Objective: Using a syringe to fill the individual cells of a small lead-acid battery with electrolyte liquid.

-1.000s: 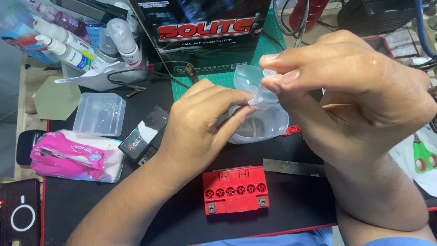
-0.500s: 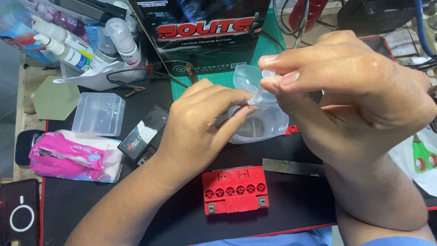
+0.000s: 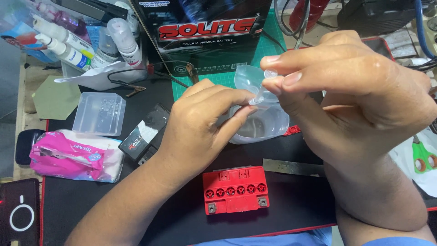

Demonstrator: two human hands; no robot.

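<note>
My left hand (image 3: 200, 125) and my right hand (image 3: 350, 95) meet above the black mat (image 3: 82, 205) and pinch a small clear plastic tube (image 3: 263, 89) between their fingertips. Right behind the fingers is a clear plastic funnel-like container (image 3: 259, 123), partly hidden by both hands; I cannot tell whether the tube is joined to it. A small red battery (image 3: 235, 189) with a row of round holes on top lies on the mat just below the hands, untouched.
A large black battery box (image 3: 205, 32) stands at the back on a green cutting mat (image 3: 214, 79). At the left are a clear plastic box (image 3: 99, 114), a pink tissue pack (image 3: 73, 155), several white bottles (image 3: 68, 41) and a small black box (image 3: 143, 136). A metal ruler (image 3: 291, 167) and green-handled scissors (image 3: 423, 157) lie right.
Both hands have stayed in place. The fingertips have shifted slightly on the clear tube; nothing else on the table has moved.
</note>
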